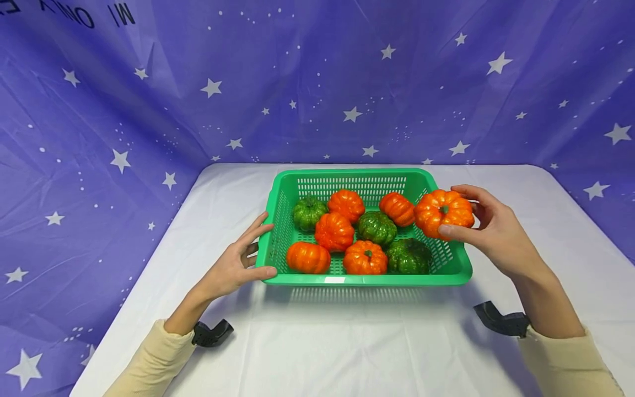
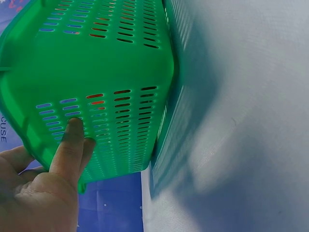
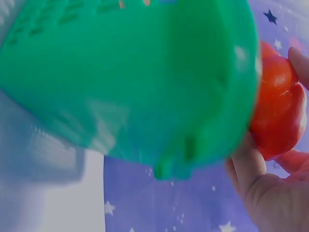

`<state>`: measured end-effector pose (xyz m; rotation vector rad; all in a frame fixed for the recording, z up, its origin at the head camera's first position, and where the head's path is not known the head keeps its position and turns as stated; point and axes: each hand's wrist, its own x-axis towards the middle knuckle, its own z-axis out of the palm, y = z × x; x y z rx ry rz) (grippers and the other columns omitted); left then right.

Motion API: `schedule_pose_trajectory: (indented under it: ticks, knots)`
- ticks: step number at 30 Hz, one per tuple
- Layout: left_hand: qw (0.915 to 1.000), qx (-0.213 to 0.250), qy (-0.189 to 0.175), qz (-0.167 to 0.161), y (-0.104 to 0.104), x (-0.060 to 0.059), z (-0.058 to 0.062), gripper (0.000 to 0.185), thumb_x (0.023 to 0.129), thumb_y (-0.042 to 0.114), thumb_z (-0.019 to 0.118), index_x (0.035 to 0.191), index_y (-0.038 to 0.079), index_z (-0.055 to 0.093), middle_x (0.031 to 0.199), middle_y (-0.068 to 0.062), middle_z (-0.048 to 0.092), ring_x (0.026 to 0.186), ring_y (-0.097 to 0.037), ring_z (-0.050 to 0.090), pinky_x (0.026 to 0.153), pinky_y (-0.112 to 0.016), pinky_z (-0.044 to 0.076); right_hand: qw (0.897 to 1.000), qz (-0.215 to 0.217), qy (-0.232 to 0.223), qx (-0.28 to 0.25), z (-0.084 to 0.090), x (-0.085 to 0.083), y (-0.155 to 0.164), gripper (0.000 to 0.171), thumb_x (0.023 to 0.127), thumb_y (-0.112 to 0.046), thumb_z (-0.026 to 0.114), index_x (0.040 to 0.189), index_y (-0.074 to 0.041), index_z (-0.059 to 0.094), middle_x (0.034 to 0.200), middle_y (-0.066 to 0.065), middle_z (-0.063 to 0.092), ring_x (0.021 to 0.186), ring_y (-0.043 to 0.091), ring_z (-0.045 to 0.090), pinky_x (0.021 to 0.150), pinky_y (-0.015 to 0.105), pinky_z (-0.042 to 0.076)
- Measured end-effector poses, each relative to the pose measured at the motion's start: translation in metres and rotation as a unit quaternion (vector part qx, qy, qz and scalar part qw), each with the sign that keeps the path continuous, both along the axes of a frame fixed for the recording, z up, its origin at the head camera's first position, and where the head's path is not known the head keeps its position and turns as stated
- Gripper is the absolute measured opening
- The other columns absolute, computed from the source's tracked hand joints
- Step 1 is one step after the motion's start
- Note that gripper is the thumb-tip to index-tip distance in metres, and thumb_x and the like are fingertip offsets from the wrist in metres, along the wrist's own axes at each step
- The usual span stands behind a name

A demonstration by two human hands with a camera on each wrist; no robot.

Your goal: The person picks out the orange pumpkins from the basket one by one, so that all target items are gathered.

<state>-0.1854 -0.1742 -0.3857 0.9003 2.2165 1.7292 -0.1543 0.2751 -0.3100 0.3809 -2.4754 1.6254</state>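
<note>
In the head view, my right hand point(image 1: 501, 234) grips an orange pumpkin point(image 1: 444, 214) above the right rim of a green plastic basket point(image 1: 302, 279). Its thumb lies on the front of the pumpkin, the other fingers behind. The right wrist view shows the same pumpkin point(image 3: 280, 104) beside the basket's rim, partly hidden by it. My left hand point(image 1: 233, 267) holds the basket's left rim near the front corner, with two fingers against the slotted outer wall point(image 2: 116, 72) below. Inside lie several orange pumpkins point(image 1: 334, 232) and three green pumpkins point(image 1: 409, 256).
The basket stands on a table with a white cloth point(image 1: 317, 342). A purple curtain with white stars point(image 1: 317, 82) hangs behind and at both sides. Each wrist carries a black camera mount point(image 1: 212, 333).
</note>
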Motion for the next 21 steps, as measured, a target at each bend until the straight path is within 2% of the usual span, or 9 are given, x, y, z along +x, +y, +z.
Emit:
schedule_pose_trajectory:
  ticks: [5,8,10,16,21]
  knots:
    - [0.9999,0.01,-0.004,-0.005,0.001,0.0,0.0,0.081,0.079,0.005,0.07,0.145,0.004,0.023,0.153,0.005,0.001,0.13,-0.034,0.027,0.096,-0.032,0.037,0.994,0.011,0.017,-0.108,0.0,-0.004,0.02,0.056,0.075,0.014,0.066,0.124,0.0,0.043,0.118,0.017,0.045,0.093,0.02,0.052,0.069,0.018,0.05]
    - [0.9999,0.01,-0.003,-0.004,0.0,0.0,0.0,0.081,0.08,0.005,0.07,0.145,0.004,0.022,0.153,0.004,0.0,0.13,-0.034,0.026,0.097,-0.033,0.036,0.988,0.015,0.021,-0.151,-0.003,-0.007,0.031,0.053,0.075,0.017,0.064,0.122,0.001,0.044,0.117,0.017,0.045,0.093,0.019,0.051,0.069,0.017,0.05]
    - [1.0,0.007,-0.003,-0.003,0.0,0.0,-0.001,0.08,0.08,0.005,0.07,0.145,0.004,0.023,0.153,0.004,0.001,0.13,-0.034,0.025,0.097,-0.033,0.036,0.985,0.012,0.014,-0.172,-0.006,-0.009,0.037,0.054,0.076,0.017,0.062,0.124,0.001,0.042,0.118,0.015,0.045,0.094,0.019,0.051,0.069,0.018,0.05]
    - [0.9999,0.012,-0.004,-0.006,0.0,-0.001,-0.001,0.08,0.08,0.005,0.07,0.145,0.005,0.023,0.153,0.005,0.0,0.13,-0.034,0.026,0.096,-0.032,0.037,0.974,-0.025,-0.018,-0.226,-0.014,-0.016,0.055,0.071,0.079,0.015,0.06,0.14,-0.01,0.032,0.118,0.011,0.044,0.094,0.018,0.052,0.065,0.023,0.053]
    - [0.9999,0.013,-0.005,-0.006,0.001,-0.001,0.0,0.08,0.08,0.005,0.07,0.145,0.004,0.023,0.153,0.005,0.0,0.13,-0.033,0.028,0.096,-0.031,0.038,0.97,-0.062,-0.046,-0.231,-0.024,-0.026,0.066,0.059,0.08,0.008,0.065,0.133,-0.004,0.043,0.115,0.009,0.046,0.091,0.015,0.054,0.067,0.021,0.052]
